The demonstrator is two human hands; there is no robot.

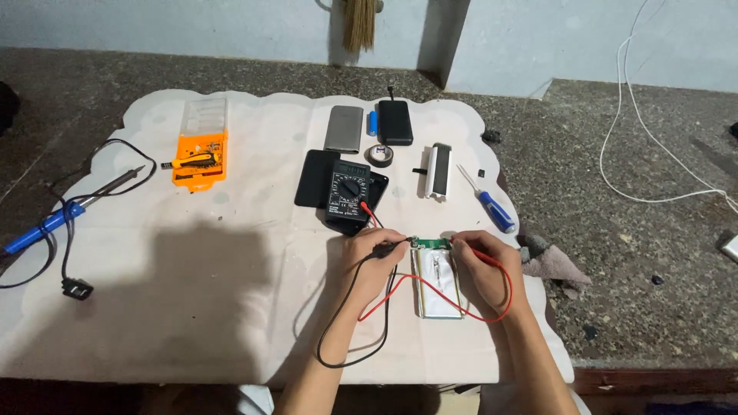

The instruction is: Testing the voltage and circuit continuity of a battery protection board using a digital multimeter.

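Near the front edge of the surface point(231, 323), I hold left fingers point(382, 250) clamped on the black probe point(396, 246) and right fingers point(465, 244) on the red probe point(461, 242), both tips touching the battery pack point(438, 288) circuit strip. Measurement appears underway; reading the multimeter point(350, 192) calls for steady contact.

A single head-worn view looks steeply down and forward over the worktop point(630, 253) from its near edge, close in, reaching the far wall point(538, 38).

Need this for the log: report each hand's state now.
Left hand: closed on the black probe, tip at the small green board.
Right hand: closed on the red probe, tip at the same board.
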